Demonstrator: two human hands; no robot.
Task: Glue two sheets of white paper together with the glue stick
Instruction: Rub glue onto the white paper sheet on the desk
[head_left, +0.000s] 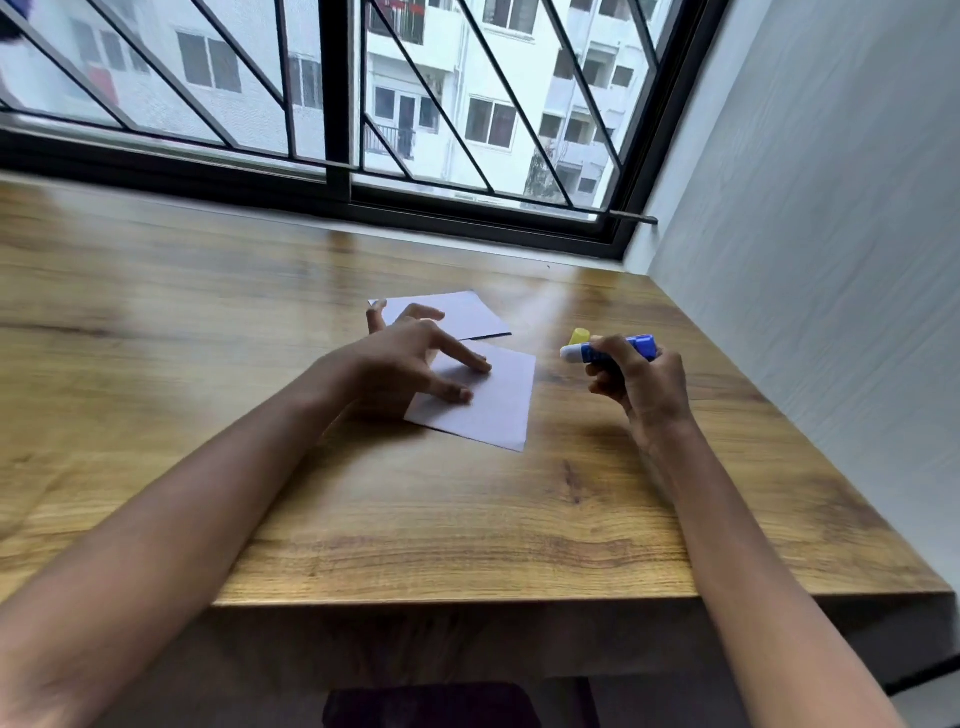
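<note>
on the table (363, 519): two paper sheets (488, 395), one glue stick (608, 351), one yellow cap (578, 335).

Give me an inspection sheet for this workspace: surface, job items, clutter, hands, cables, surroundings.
Surface: wooden table, wood-grain top.
Job's things: near sheet and far sheet lie flat, not stacked; glue stick uncapped, white tip pointing left; yellow cap just behind the tip.
Clutter: nothing seen.
Hands: left hand rests fingertips on near sheet; right hand grips glue stick, right of the sheets.
Cables: nothing seen.
Surroundings: barred window ahead, white wall on the right, dark seat below the table edge.
</note>
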